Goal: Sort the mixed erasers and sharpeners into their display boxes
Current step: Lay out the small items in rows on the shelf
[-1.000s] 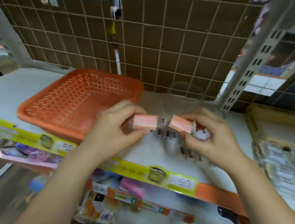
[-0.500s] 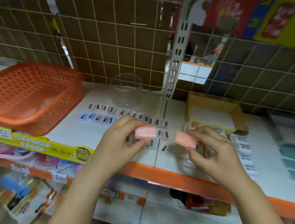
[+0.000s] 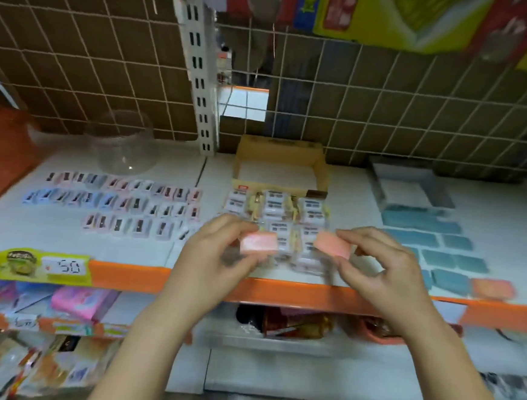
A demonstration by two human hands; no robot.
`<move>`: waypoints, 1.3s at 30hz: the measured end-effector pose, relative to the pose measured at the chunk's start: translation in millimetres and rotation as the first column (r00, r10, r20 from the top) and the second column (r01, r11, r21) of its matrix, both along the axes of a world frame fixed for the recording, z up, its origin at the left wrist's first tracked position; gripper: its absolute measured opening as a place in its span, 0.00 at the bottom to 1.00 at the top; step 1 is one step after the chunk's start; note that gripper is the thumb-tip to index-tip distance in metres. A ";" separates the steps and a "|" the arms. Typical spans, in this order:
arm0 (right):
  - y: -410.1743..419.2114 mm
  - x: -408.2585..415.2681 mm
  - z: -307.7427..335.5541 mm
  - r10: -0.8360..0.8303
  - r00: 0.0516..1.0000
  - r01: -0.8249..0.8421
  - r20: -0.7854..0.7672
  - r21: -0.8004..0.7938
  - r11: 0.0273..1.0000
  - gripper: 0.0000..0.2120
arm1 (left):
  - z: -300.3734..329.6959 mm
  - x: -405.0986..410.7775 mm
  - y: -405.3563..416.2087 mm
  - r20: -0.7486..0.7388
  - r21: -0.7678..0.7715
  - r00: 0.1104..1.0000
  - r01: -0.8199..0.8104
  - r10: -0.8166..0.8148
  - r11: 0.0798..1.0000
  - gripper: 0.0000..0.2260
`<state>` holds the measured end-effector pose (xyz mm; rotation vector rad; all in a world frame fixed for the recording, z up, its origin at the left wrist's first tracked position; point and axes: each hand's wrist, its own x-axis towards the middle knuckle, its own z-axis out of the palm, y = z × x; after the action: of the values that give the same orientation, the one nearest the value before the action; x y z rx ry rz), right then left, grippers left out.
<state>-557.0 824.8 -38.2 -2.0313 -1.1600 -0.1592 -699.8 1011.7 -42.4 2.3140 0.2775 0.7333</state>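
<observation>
Mid-sort, the left hand (image 3: 216, 256) is pinching one pink eraser (image 3: 259, 243) and the right hand (image 3: 383, 269) another (image 3: 331, 245); both are likely heading to the lone pink eraser (image 3: 493, 288) lying right of that grip.

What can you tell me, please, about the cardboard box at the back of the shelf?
The cardboard box is a shallow, open-topped tray of tan card with low walls and a pale floor that looks empty. It sits upright on the white shelf, its back near the wire grid, right of the slotted upright. White wrapped erasers lie in rows just in front of it; whether they touch it is unclear.
</observation>
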 end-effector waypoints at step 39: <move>-156.6 136.7 -30.7 0.086 0.995 -0.081 0.043 -0.115 0.990 0.13 | -39.5 151.8 -179.7 -0.256 0.110 0.967 0.036 -0.006 0.993 0.26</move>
<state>-420.3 668.2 -68.9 -2.0831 -1.3081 -0.1025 -547.9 832.0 -82.0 2.5186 0.3333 0.4489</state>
